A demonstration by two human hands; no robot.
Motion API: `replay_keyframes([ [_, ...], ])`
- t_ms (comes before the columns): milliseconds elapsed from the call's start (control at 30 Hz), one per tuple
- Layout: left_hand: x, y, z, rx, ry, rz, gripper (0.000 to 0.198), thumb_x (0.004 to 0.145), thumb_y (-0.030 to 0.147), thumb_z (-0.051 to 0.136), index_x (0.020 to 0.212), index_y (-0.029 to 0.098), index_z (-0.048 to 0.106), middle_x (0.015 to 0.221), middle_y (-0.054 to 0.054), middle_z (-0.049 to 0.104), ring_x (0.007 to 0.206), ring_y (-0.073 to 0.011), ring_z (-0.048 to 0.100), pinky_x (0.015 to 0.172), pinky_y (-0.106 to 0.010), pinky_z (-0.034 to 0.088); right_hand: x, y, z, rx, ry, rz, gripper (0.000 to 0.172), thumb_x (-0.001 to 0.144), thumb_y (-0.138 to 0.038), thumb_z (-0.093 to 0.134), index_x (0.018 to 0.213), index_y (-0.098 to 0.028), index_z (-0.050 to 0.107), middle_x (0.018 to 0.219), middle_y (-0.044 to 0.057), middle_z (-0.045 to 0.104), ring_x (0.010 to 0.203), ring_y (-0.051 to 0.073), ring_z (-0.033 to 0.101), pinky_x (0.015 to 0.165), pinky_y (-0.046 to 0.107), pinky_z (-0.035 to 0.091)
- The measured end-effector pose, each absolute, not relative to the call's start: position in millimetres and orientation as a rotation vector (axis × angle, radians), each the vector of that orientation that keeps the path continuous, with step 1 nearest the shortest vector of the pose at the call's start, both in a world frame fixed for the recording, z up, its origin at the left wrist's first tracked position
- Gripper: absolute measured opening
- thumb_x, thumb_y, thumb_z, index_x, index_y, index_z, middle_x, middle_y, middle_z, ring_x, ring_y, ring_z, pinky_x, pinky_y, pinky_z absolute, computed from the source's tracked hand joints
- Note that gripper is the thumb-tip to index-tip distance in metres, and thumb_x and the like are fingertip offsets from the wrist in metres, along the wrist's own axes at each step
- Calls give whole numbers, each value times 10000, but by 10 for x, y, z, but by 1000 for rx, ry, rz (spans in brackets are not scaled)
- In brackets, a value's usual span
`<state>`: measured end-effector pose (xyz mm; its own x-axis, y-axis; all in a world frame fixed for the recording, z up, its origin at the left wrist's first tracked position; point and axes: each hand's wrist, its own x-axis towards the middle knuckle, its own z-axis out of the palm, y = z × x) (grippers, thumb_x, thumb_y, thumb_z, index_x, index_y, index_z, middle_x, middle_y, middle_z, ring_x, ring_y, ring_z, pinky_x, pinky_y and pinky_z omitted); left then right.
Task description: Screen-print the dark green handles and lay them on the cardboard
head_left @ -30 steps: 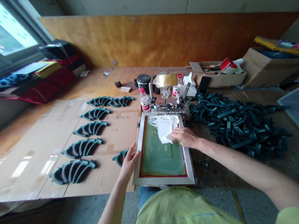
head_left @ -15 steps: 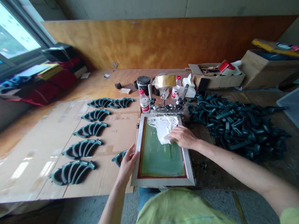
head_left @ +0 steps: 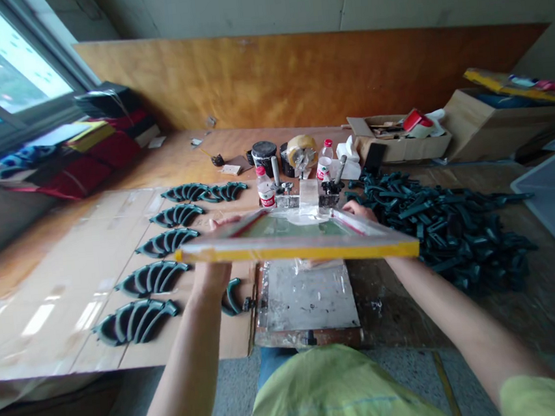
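Observation:
A screen-printing frame (head_left: 301,248) with a green mesh is tilted up, its near edge raised and marked with yellow tape. My left hand (head_left: 223,223) is closed around the frame's left side. On the right side, my right hand (head_left: 360,210) grips the frame too, its fingers partly hidden. A pale flat piece (head_left: 309,194), perhaps a scraper, stands at the frame's far end near white paste. Beneath the raised frame lies a grey metal plate (head_left: 308,300) with dark specks. Its far part is hidden by the frame.
Curved dark green plastic parts (head_left: 138,321) sit in rows on cardboard (head_left: 66,254) at left. A heap of similar parts (head_left: 446,231) lies at right. Bottles (head_left: 265,189), a black tub (head_left: 264,155), a tape roll (head_left: 301,150) and cardboard boxes (head_left: 412,149) stand behind.
The frame's near edge has risen from the plate, uncovering it. My right hand has left the white paste for the frame's right side. My left hand has moved farther up the left side.

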<state>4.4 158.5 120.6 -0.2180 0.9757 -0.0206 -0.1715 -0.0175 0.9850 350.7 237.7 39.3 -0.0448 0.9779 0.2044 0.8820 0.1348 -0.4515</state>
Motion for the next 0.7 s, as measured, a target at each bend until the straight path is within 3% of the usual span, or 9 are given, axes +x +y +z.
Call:
replay_keyframes([
  [133, 136, 1926, 1434, 983, 1062, 1453, 511, 836, 649, 477, 1012, 185, 602, 860, -58, 694, 796, -169, 660, 614, -242, 499, 3306, 1949, -43, -1598, -2235, 378, 368, 830, -326, 649, 1175, -207, 604, 1007, 64, 672, 942, 200, 601, 838, 333, 468],
  [233, 259, 1851, 1322, 871, 1096, 1528, 503, 848, 620, 497, 1131, 207, 546, 823, -25, 692, 720, -135, 661, 588, -215, 494, 3085, 1789, -106, -1561, -2349, 346, 260, 843, -273, 655, 1098, -223, 648, 1021, 65, 639, 1014, 211, 554, 887, 347, 423],
  [300, 421, 1622, 1080, 758, 1164, 1355, 542, 835, 610, 538, 1183, 195, 531, 848, -49, 708, 677, -147, 665, 543, -223, 496, 2934, 1689, -24, -1603, -2292, 312, 133, 866, -258, 631, 983, -212, 674, 960, 61, 624, 982, 208, 539, 877, 342, 412],
  [400, 708, 1159, 606, 569, 1197, 815, 604, 809, 629, 563, 1182, 155, 551, 974, -139, 719, 770, -235, 703, 550, -298, 537, 2655, 1428, 115, -1502, -2250, 238, 127, 892, -285, 599, 956, -203, 671, 914, 64, 610, 943, 212, 519, 851, 338, 406],
  [467, 800, 898, 323, 451, 1184, 773, 476, 812, 577, 594, 1049, 164, 592, 929, -110, 722, 824, -249, 708, 597, -315, 554, 2514, 1226, 128, -1257, -2380, 227, 160, 917, -294, 558, 1004, -214, 665, 897, 53, 612, 929, 206, 516, 844, 330, 405],
  [567, 583, 683, 7, 357, 1271, 877, 316, 802, 480, 629, 810, 166, 597, 686, -43, 680, 729, -217, 706, 583, -276, 535, 2691, 1067, 8, -1031, -2548, 268, 217, 942, -224, 499, 1094, -244, 652, 927, 28, 636, 906, 174, 534, 825, 295, 412],
  [700, -253, 555, -341, 317, 1704, 934, 353, 846, 449, 480, 676, 164, 601, 631, -72, 688, 562, -177, 653, 516, -263, 509, 3761, 1175, -246, -1686, -2470, 174, 265, 875, -81, 499, 984, -224, 693, 991, 59, 658, 975, 189, 548, 819, 297, 420],
])
